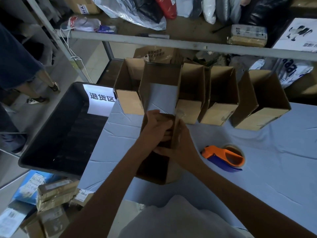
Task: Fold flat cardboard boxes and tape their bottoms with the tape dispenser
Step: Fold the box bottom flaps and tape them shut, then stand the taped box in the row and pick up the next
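Near the middle of the table, a little toward its left edge, an open cardboard box is held up on end, so that the pale blue cloth shows through it. The left hand has its fingers curled over a flap at the near end of the box and grips it. The right hand clasps the box's right wall, thumb laid across the front and fingers bent round the card. The orange and blue tape dispenser lies on the cloth just right of the hands, untouched. A row of folded boxes stands open-topped along the table's far edge. A black bin with a white sign sits against the left edge.
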Demonstrator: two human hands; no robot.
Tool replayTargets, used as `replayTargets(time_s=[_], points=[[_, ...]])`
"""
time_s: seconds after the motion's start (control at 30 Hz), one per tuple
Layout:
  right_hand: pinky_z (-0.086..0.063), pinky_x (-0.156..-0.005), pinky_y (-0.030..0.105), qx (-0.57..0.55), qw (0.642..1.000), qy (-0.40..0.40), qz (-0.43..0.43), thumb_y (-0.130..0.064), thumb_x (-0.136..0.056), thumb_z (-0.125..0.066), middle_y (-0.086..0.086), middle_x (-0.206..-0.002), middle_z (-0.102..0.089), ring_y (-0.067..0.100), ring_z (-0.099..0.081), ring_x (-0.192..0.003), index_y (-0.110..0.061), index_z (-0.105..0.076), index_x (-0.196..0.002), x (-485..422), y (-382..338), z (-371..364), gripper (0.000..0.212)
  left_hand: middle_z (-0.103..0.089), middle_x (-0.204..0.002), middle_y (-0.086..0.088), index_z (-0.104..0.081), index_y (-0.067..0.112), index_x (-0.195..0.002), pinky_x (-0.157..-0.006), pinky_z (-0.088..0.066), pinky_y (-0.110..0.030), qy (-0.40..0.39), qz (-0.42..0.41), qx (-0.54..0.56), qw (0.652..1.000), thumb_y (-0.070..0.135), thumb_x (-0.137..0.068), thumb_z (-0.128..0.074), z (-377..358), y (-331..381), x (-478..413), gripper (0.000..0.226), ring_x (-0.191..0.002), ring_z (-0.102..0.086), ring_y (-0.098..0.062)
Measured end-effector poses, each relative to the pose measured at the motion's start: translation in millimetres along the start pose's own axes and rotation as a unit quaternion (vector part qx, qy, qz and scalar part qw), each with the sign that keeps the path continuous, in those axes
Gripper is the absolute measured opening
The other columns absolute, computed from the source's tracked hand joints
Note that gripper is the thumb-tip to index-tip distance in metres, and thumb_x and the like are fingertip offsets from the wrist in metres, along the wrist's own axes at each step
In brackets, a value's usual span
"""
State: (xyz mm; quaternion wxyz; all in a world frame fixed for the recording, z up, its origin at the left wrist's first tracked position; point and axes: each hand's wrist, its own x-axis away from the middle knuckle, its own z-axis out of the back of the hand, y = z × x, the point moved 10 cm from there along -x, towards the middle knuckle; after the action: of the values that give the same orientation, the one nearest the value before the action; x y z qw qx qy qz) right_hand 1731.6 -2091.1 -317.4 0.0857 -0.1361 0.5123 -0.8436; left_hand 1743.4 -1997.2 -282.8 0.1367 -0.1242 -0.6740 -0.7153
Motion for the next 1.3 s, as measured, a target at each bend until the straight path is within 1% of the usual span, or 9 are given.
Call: replayTargets(time_s=[0.1,0.23,0.33,0.47,0.6,0.73,0.83,1.03,1.3], points=[[-0.043,-0.103,0.043,-0.062,0.996,0.057,0.006,0.000,-0.077,-0.068,-0.014,-0.122,-0.046,-0.002,-0.044,-0.112,-0.028,-0.032,-0.133,-3,6,28,0.072,-0.065,-0.098,-0.004,-0.044,0.013,-0.124,-0.072,-0.055,-0.021,0.000,-0.042,-0.091,0.995,0.015,-0.094,-0.054,18,5,-1,0.031,-0.087,-0.067,-0.018],[-0.044,-0.102,0.040,-0.052,0.994,0.098,0.002,0.003,-0.088,-0.053,-0.003,-0.125,-0.053,0.007,-0.047,-0.120,-0.019,-0.041,-0.134,1,18,43,0.053,-0.044,-0.126,-0.010,-0.039,0.013,-0.133,-0.094,-0.044,-0.036,0.172,-0.099,-0.414,0.888,0.038,-0.072,-0.078,53,-6,18,0.076,-0.114,-0.046,-0.024],[-0.042,-0.102,0.028,-0.045,0.993,0.105,-0.010,0.002,-0.090,-0.049,-0.002,-0.128,-0.053,0.003,-0.045,-0.119,-0.018,-0.042,-0.135,3,17,39,0.050,-0.053,-0.106,-0.006,-0.044,0.010,-0.123,-0.088,-0.050,-0.036,0.134,0.013,-0.329,0.935,0.031,-0.080,-0.070,54,-46,20,0.055,-0.099,-0.059,-0.025],[-0.042,-0.103,0.035,0.011,0.997,0.074,-0.015,-0.007,-0.081,-0.066,0.003,-0.135,-0.049,0.009,-0.043,-0.122,-0.012,-0.037,-0.139,0,13,34,0.065,-0.067,-0.083,-0.004,-0.057,0.011,-0.107,-0.081,-0.052,-0.033,0.164,-0.004,-0.369,0.915,0.027,-0.091,-0.058,61,-34,14,0.023,-0.075,-0.064,-0.018],[-0.045,-0.083,0.020,0.087,0.996,0.020,-0.010,-0.015,-0.076,-0.072,-0.007,-0.118,-0.046,0.009,-0.051,-0.105,-0.015,-0.018,-0.146,-3,-4,21,0.088,-0.068,-0.100,-0.010,-0.059,0.007,-0.108,-0.083,-0.050,-0.034,0.202,-0.001,-0.369,0.907,0.027,-0.095,-0.051,77,-17,-6,0.025,-0.084,-0.064,-0.023],[-0.053,-0.081,0.034,0.077,0.995,0.066,0.023,-0.002,-0.082,-0.060,0.003,-0.105,-0.058,0.017,-0.060,-0.094,-0.013,-0.024,-0.142,-26,-30,32,0.071,-0.064,-0.111,-0.006,-0.044,0.010,-0.129,-0.087,-0.047,-0.032,0.143,-0.024,-0.336,0.931,0.027,-0.091,-0.059,75,5,-37,0.044,-0.099,-0.062,-0.024],[-0.053,-0.083,0.035,0.063,0.991,0.121,0.007,0.004,-0.079,-0.058,0.011,-0.110,-0.061,0.025,-0.061,-0.100,-0.013,-0.021,-0.143,-59,-41,55,0.076,-0.054,-0.111,0.000,-0.033,0.010,-0.134,-0.076,-0.046,-0.014,0.083,-0.129,-0.241,0.958,0.007,-0.080,-0.069,64,31,-49,0.064,-0.096,-0.055,-0.013],[-0.050,-0.085,0.031,0.129,0.972,0.193,0.030,0.001,-0.078,-0.061,0.014,-0.118,-0.057,0.026,-0.058,-0.107,-0.011,-0.029,-0.141,-120,-55,73,0.071,-0.054,-0.109,-0.010,-0.050,0.006,-0.118,-0.078,-0.036,-0.018,0.130,-0.173,-0.349,0.912,0.003,-0.080,-0.063,75,61,-99,0.040,-0.092,-0.048,-0.012],[-0.044,-0.093,0.029,0.207,0.965,0.151,-0.052,-0.003,-0.083,-0.060,0.008,-0.123,-0.056,0.022,-0.055,-0.113,-0.015,-0.042,-0.133,-166,-45,72,0.054,-0.055,-0.123,-0.017,-0.044,0.001,-0.130,-0.094,-0.043,-0.032,0.129,-0.249,-0.420,0.863,0.000,-0.086,-0.054,61,77,-146,0.046,-0.112,-0.051,-0.032]])
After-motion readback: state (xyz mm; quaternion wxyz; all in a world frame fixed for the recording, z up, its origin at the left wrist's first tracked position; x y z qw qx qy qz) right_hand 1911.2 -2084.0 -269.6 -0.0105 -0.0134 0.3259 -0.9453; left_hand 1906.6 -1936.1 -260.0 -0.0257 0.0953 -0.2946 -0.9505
